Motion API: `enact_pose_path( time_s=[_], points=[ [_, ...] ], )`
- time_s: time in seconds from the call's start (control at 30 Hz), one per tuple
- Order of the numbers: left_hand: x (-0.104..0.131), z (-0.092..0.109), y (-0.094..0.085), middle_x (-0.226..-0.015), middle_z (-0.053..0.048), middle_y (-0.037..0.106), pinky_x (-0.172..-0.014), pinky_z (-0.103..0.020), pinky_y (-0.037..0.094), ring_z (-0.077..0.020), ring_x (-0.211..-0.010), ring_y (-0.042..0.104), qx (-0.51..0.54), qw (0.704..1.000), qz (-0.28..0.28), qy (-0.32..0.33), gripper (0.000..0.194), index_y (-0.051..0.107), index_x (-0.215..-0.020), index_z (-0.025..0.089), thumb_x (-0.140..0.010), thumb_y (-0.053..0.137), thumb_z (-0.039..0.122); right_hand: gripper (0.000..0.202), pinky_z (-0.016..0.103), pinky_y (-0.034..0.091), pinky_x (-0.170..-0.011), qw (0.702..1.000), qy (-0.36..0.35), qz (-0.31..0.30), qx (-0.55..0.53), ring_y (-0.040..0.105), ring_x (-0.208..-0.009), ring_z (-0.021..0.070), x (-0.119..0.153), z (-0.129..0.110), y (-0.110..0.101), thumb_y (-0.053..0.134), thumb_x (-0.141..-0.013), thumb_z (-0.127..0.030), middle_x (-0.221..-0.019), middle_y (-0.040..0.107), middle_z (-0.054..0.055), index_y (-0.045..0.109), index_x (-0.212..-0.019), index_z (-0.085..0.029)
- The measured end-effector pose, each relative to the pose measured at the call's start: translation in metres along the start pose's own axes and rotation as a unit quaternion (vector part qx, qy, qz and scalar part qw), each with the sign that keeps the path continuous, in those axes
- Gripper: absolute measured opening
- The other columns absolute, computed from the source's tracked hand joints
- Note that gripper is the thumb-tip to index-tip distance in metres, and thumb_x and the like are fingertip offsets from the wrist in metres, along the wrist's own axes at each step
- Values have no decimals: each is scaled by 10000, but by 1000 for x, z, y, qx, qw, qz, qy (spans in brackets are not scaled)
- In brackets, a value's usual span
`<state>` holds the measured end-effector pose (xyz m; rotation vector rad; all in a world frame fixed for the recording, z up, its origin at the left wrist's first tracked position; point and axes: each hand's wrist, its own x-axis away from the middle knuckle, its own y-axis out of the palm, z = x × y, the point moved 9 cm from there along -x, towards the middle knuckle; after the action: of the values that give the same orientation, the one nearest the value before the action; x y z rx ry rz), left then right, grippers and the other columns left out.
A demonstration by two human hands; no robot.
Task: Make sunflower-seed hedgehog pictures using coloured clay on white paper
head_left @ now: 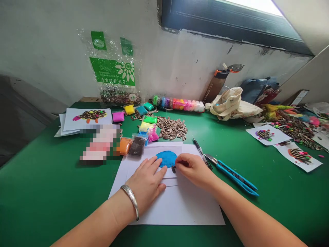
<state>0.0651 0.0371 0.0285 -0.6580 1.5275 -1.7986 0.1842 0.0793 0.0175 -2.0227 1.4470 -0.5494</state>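
Observation:
A flattened blue oval of modelling clay (167,159) lies on a small white sheet (154,174), on top of larger white paper (199,206). My left hand (147,176) rests on the sheet, fingers stretched out, fingertips at the oval's left and lower edge. A silver bangle (131,200) circles that wrist. At the oval's lower right, my right hand (192,168) is closed in a pinch on a small dark piece (173,169), perhaps clay; its kind is unclear. Just behind the paper are a packet of dark clay (137,146) and an orange packet (124,146).
Sunflower seeds (172,128) are heaped behind the sheet, beside several coloured clay packets (147,126). A pen (202,151) and blue-handled tool (233,176) lie right. Finished seed pictures (89,118) sit left. A bottle (217,84) and cloth bag (231,104) stand behind.

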Motion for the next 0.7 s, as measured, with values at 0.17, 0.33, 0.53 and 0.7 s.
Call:
enact_pose_path(
  time_s=[0.17,0.33,0.53,0.7],
  points=[
    [-1,0,0,-1333,-180,498,-1024,-556,355,-354,-1267,401,-1,1000,-26,-5,410,555,-1230,146,-832,574,239,147,210,354,-578,1000,-7,8,5,493,-629,111,0,-1,0,475,-773,-129,-663,587,-22,599,-721,-189],
    [0,-1,1,-1339,-175,494,-1030,-555,347,-348,-1271,398,-3,1000,-25,-5,414,550,-1238,153,-837,567,252,144,212,348,-575,1000,-11,6,17,490,-625,110,0,-2,1,481,-768,-126,-650,582,-28,595,-708,-192],
    [0,0,2,-1337,-173,497,-1028,-551,353,-347,-1270,399,-5,1000,-18,-1,418,551,-1239,156,-834,574,259,148,207,356,-577,1000,-9,5,6,495,-626,107,0,-3,2,480,-771,-127,-661,593,-26,605,-724,-190],
    [0,0,2,-1339,-173,495,-1028,-553,352,-347,-1269,401,-4,1000,-24,-5,416,552,-1237,153,-835,571,258,144,203,355,-572,1000,-4,0,1,489,-621,103,0,-4,3,485,-765,-128,-652,588,-32,603,-713,-190]
  ],
)
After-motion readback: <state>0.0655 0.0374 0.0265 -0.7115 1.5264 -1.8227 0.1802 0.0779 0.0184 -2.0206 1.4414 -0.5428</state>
